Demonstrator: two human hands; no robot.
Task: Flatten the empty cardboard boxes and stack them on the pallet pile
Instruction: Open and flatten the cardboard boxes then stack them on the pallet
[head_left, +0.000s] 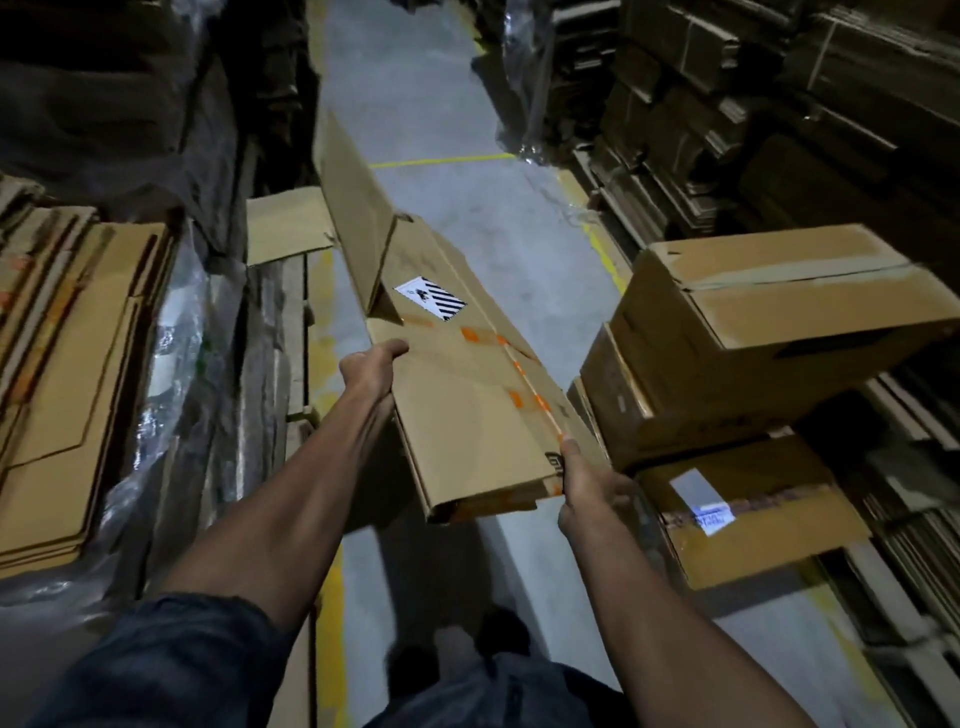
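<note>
To land it square, the collapsed brown cardboard box with orange tape and a striped label (457, 395), held out over the aisle floor, should probably swing left onto the stack of flattened brown cartons (67, 374), kept level, left hand (371, 366) and right hand (589, 491) fingers curled round its near edges.

No text can be read with certainty. The flattened cardboard box (467, 395) carries a white label (430, 298) with black diagonal stripes and a small dark pictogram; its wording is too small to read. Dark printed characters (555, 461) at the box's near right corner are partly covered by the right hand (592, 499) and illegible. The lower closed box (748, 512) on the right bears a white label (711, 514) with blurred blue print, unreadable
</note>
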